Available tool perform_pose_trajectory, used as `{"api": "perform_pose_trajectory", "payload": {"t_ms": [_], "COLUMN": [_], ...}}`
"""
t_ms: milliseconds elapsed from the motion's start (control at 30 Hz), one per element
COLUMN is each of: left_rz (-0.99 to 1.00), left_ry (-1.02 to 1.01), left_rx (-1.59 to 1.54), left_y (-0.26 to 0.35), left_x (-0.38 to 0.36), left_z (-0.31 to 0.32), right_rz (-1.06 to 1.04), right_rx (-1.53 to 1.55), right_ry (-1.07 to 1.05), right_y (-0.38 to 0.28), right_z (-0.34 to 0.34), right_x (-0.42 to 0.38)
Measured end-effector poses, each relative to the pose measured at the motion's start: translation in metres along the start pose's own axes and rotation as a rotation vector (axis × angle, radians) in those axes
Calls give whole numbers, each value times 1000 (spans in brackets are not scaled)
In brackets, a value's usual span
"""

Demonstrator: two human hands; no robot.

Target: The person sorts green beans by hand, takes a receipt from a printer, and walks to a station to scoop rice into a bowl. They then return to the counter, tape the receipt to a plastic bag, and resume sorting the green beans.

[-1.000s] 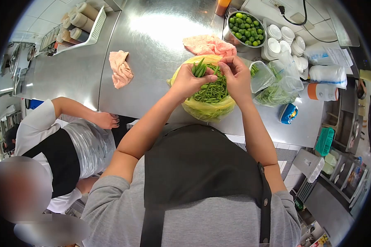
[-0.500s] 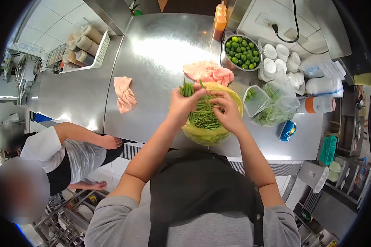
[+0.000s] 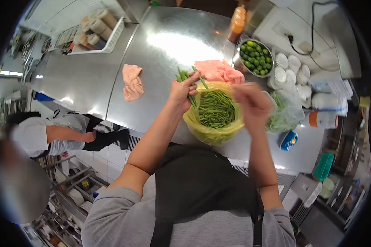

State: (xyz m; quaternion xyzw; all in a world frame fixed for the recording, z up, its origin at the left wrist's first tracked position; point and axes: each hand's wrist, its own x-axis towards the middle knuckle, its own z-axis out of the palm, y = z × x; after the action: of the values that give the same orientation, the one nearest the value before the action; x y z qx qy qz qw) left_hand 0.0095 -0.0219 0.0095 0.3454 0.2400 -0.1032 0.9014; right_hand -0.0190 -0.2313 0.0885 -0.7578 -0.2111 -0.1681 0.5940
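Observation:
My left hand [image 3: 182,94] is closed around a small bunch of green beans [image 3: 180,75] at the upper left of a yellow plastic bag [image 3: 218,139]. One bean [image 3: 200,78] sticks out by the fingertips, over the bag's rim. Cut green bean pieces [image 3: 216,109] fill the open bag. My right hand [image 3: 253,103] is over the bag's right edge, smeared by motion, so its fingers and anything in them cannot be made out. Just beyond it is clear plastic packaging [image 3: 290,112] with green pieces inside, partly hidden by the hand.
Pink cloths [image 3: 219,71] [image 3: 132,83] lie on the steel counter [image 3: 160,103]. A metal pot of limes [image 3: 255,57], sauce bottles [image 3: 237,24], white cups [image 3: 290,76] and a blue packet [image 3: 289,140] stand around. At left are a bottle basket [image 3: 118,35] and another person [image 3: 66,133].
My right hand has moved right, away from the left hand and the bag's middle. The left hand still holds the beans. The other person has shifted, and the camera view has turned slightly.

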Motion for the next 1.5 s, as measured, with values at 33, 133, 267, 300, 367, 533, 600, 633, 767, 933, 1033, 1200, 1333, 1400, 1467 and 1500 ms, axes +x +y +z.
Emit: {"api": "perform_pose_trajectory", "payload": {"t_ms": [33, 133, 267, 300, 367, 533, 600, 633, 767, 933, 1033, 1200, 1333, 1400, 1467, 1500], "left_rz": [-42, -172, -303, -314, -314, -374, -435, -491, -488, -286, -249, -366, -413, -415, -394, -481], "left_ry": [-13, -60, -51, -30, -60, -135, -248, -363, -308, -343, -191, -260, -225, -286, -387, -297], "left_rx": [-24, -1, -73, -160, -286, -490, -544, -584, -391, -352, -352, -364, 36, 233, 297, 203], "left_y": [3, 8, 11, 11, 10, -5, -24, -25, -1, -5, 15, 24, -1, -36, -45, -33], "left_x": [0, -8, -23, -26, -22, -7, 1, 5, 13, 21, -6, -3, -48, -94, -97, -94], "left_z": [-6, -26, -49, -54, -77, -110, -101, -97, -73, -120, -148, -109, -55, -57, -78, -85], "right_rz": [16, -215, -622, -658, -1065, -885, -744, -700, -756, -312, 20, 395, 512, 167, 107, 21], "right_rx": [54, -30, -194, -236, 47, 83, 127, 146, 133, 6, -211, -515, -542, -589, -563, -614], "right_ry": [110, 510, 704, 719, 614, 611, 163, -104, -652, -897, -845, -855, -844, -662, -558, -514], "right_y": [0, -34, -106, -123, -162, -142, -141, -144, -139, -44, 41, 87, 109, 112, 101, 95], "right_z": [-17, -78, -156, -168, -135, -48, 64, 123, 275, 193, 115, 29, 30, 41, 53, 57], "right_x": [8, 40, 84, 97, 136, 175, 157, 152, 82, 66, 71, 29, -26, -44, -44, -40]}}
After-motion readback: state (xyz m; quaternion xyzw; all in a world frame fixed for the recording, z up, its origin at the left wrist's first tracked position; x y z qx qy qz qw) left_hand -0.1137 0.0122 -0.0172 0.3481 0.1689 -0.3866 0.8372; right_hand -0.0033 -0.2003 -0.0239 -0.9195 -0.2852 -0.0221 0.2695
